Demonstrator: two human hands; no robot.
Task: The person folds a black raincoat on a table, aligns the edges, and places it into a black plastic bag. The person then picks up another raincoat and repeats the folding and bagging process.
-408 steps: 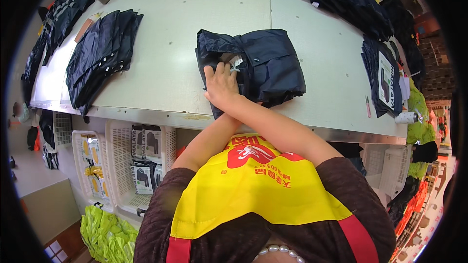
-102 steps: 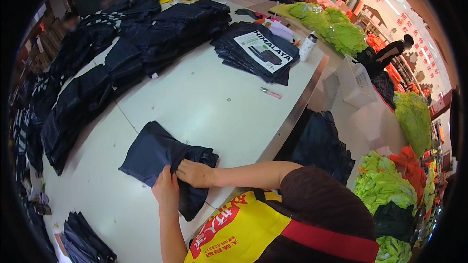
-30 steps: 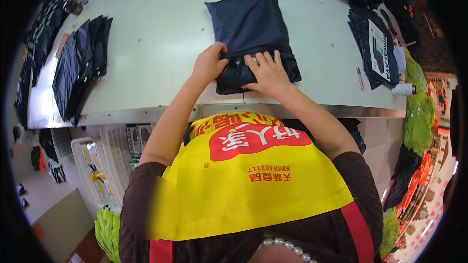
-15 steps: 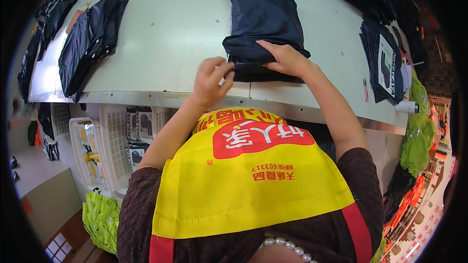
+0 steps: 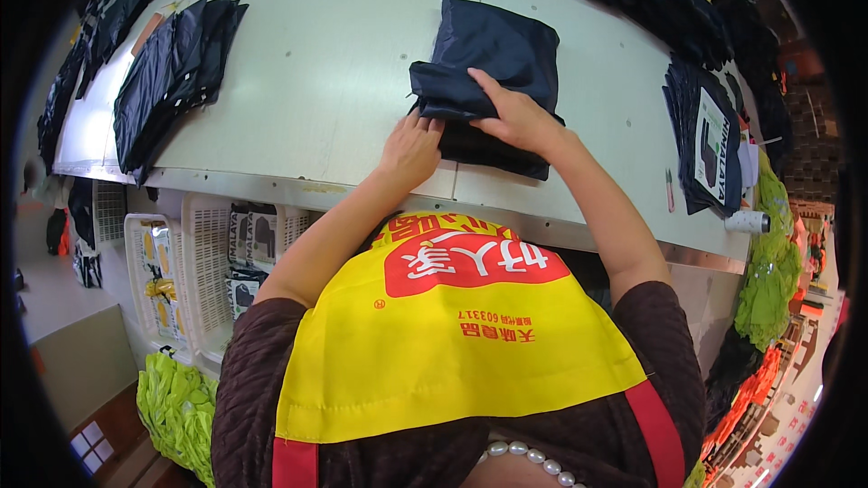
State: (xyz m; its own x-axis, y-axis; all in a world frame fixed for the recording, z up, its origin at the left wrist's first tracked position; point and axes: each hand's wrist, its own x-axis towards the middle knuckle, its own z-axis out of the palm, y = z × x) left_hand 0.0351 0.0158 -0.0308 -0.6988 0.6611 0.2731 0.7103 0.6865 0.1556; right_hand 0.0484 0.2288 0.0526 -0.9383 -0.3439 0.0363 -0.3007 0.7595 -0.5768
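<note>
On the pale worktable in front of me is a piece of thin, slightly shiny navy cloth (image 5: 506, 36), roughly square. Its near part is turned back into a thick fold. My right hand (image 5: 524, 119) grips this fold from the right, one finger stretched over the top and the other fingertips partly hidden. At the fold's left corner, my left hand (image 5: 413, 149) rests low against the table. Its fingers lie straight and side by side, with their tips at or just under the cloth's edge; the thumb is hidden.
A fanned stack of dark cloth pieces (image 5: 176, 81) lies at the left. At the right are a dark stack with a printed white card (image 5: 710, 145), a pen (image 5: 670, 190) and a thread spool (image 5: 749, 221). White baskets (image 5: 210, 253) stand below the table's front edge.
My left hand has straightened its curled fingers and moved to the right, up to the cloth's left edge. My right hand still holds the fold, and the cloth has turned slightly.
</note>
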